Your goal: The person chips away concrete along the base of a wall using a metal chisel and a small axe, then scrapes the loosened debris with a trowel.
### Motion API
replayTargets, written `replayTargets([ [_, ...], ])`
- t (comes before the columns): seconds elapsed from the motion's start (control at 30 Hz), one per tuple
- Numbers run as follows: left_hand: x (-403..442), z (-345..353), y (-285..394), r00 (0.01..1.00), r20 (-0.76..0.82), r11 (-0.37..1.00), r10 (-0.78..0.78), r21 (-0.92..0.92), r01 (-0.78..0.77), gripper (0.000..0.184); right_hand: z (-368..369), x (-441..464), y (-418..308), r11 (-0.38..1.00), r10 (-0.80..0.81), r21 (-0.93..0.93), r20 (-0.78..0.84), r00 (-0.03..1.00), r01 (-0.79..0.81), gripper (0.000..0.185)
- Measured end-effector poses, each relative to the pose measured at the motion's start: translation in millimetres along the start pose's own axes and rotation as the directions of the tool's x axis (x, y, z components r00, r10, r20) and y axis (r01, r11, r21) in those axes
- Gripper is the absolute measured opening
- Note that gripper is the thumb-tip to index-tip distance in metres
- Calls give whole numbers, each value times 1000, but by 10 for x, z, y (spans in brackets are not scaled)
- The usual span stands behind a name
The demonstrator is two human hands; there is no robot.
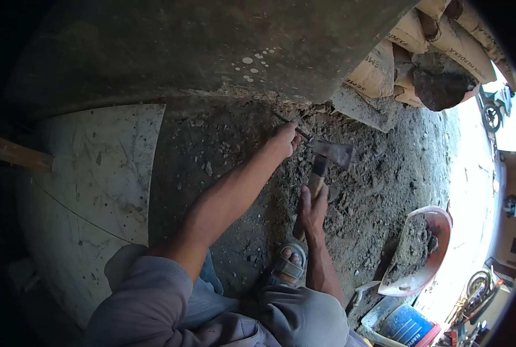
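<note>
My left hand [287, 140] is closed around a thin dark metal chisel [303, 135], its far end pointing toward the base of the concrete wall [212, 63]. My right hand [314, 209] grips the wooden handle of a hatchet [334, 154]. The hatchet's blade faces right, and its blunt back is at the near end of the chisel; whether they touch I cannot tell. Broken rubble and loose soil [362, 191] lie under both hands. A chipped, rough strip [258, 94] runs along the foot of the wall.
Cement bags [373, 72] are stacked at upper right. A pale board [96, 191] lies on the left. On the right stands a reddish basin [441, 248] holding soil, with a blue bucket [407, 325] below it. My sandalled foot [290, 263] is close to the hatchet handle.
</note>
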State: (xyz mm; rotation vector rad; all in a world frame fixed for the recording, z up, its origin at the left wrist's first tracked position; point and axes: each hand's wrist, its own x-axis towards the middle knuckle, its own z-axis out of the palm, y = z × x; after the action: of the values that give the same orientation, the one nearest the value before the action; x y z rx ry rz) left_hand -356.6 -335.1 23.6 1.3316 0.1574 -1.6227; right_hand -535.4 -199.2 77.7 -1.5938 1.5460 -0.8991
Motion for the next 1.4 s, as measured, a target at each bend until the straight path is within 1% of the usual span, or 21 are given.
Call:
replayTargets([
  [0.03,22,-20,-2,999,-37,999,31,34,-30,23,-22,-2,-86,958,237,121,168,957,-259,35],
  [0.1,33,-102,-56,998,-45,997,32,65,-29,22,-300,77,-141,995,27,95,-69,997,-20,32],
  [0.2,39,1,48,996,-66,996,54,68,-49,19,-757,253,-503,906,-127,393,-107,986,160,22],
  [0.3,4,54,120,992,-122,999,44,34,-40,16,-671,460,-692,581,-361,544,-495,790,606,19],
  [0.33,-3,57,141,989,-140,999,36,24,-33,15,-619,490,-585,723,-639,-4,-386,666,691,21],
  [0.4,-20,64,166,986,-158,999,50,24,-47,14,-150,416,-92,806,-495,-380,-14,869,453,26],
  [0.43,-21,99,164,983,-173,998,65,27,-61,14,158,327,83,957,-114,-248,157,981,151,29],
  [0.47,41,123,139,984,-164,997,72,28,-68,14,95,349,15,956,-123,-249,149,981,158,29],
  [0.53,216,58,21,990,-126,997,68,-19,-71,16,-135,337,-343,954,256,96,227,939,-284,30],
  [0.63,114,96,113,985,-161,998,58,20,-55,16,-608,429,-608,926,-126,342,-116,985,159,23],
  [0.7,136,76,181,990,-124,998,61,-26,-65,17,-870,597,-680,766,-414,362,-354,839,531,17],
  [0.73,142,60,219,994,-86,994,68,-73,-75,18,-795,613,-870,654,-288,468,-573,768,594,18],
  [0.83,113,47,252,994,-98,998,53,-26,-56,19,-451,579,-614,496,-377,578,-529,760,648,20],
  [0.9,146,45,205,992,-100,995,75,-50,-81,20,32,459,-209,964,-169,202,-34,985,173,27],
  [0.93,148,58,212,989,-109,992,101,-68,-108,21,128,442,-206,992,71,-110,138,988,-56,33],
  [1.03,141,79,219,982,-182,995,56,-69,-70,21,-300,392,-468,966,209,133,98,973,-221,21],
  [1.13,144,73,234,989,-111,987,95,-119,-108,20,-861,608,-740,816,-431,317,-225,874,484,20],
  [1.2,235,57,241,994,-83,988,71,-133,-81,20,-887,722,-1025,662,-367,355,-613,699,659,23],
  [1.3,263,-35,246,996,-54,989,66,-131,-73,20,-574,714,-890,462,-463,415,-641,612,784,17],
  [1.37,251,-29,282,996,-31,990,84,-115,-87,20,-73,541,-451,976,-215,65,115,970,209,18],
  [1.4,272,-34,335,996,-30,985,86,-147,-89,20,53,502,-259,953,155,-300,369,916,-41,23],
])
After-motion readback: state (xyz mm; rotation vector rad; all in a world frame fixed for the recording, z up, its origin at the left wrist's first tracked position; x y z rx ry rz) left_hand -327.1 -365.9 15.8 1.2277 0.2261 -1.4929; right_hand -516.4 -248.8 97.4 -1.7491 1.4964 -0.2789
